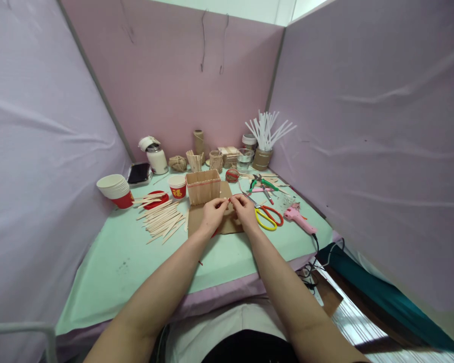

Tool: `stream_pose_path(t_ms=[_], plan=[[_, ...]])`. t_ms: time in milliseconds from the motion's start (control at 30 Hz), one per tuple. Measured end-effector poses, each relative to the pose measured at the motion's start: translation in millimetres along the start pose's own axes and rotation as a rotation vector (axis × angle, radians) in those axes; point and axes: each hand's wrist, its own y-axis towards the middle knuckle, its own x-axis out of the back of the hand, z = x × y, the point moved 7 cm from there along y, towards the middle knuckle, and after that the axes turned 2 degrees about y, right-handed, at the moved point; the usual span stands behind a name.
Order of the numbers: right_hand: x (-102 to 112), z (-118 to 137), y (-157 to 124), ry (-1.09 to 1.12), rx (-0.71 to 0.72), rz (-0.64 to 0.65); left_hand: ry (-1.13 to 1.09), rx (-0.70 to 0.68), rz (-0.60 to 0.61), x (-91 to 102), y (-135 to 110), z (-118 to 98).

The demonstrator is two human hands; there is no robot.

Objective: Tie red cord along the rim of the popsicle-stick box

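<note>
Over a sheet of brown cardboard (196,222), my left hand (215,212) and my right hand (244,209) meet with fingertips pinched together. A bit of red cord (229,200) shows between them; its details are too small to make out. Just behind my left hand stands a box made of wooden craft sticks (203,187), with a red line of cord around its upper part. A ball of red cord (232,175) lies beyond my hands, a strand trailing from it. Scissors (267,218) with yellow and red handles rest beside my right hand.
Loose craft sticks (162,220), stacked paper cups (116,190) and a red-and-white cup (177,187) are on the left. Right of my hands lie green-handled pliers (263,184) and a pink glue gun (299,220) with a cable. Glue sticks (267,131) stand at the back right.
</note>
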Motion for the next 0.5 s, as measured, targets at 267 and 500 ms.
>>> stream_pose_path(t_ms=[267, 500], plan=[[-0.2, 1.3, -0.1, 0.018, 0.034, -0.014, -0.007, 0.032, -0.011, -0.3, -1.5, 1.5], [-0.9, 0.8, -0.5, 0.022, -0.003, -0.004, -0.028, -0.010, -0.045, 2.7, 0.3, -0.4]])
